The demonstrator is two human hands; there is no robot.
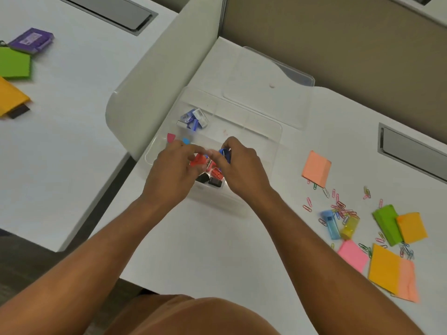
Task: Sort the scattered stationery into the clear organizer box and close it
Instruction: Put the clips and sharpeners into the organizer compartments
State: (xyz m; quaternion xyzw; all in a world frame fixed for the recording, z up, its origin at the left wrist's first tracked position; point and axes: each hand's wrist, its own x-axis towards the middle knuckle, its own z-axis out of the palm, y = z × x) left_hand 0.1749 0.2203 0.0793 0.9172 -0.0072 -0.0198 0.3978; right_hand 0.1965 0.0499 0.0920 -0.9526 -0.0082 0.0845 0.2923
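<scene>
The clear organizer box [271, 134] lies open on the white desk, its lid [278, 76] tilted back behind it. Both my hands hover over its near compartment, which holds red and black binder clips [215, 176]. My left hand [174, 165] pinches a red clip [198, 160]. My right hand [239, 163] grips a blue clip [225, 153]. The far compartment holds small blue and clear staple boxes [195, 118]. Pink and blue tabs [171, 137] lie in the left compartment.
To the right lie scattered paper clips [341, 207], sticky note pads in peach [316, 168], pink [353, 256], green [385, 223] and orange [411, 227], and two small blue and yellow plastic cases [338, 224]. A low divider [154, 68] separates the left desk.
</scene>
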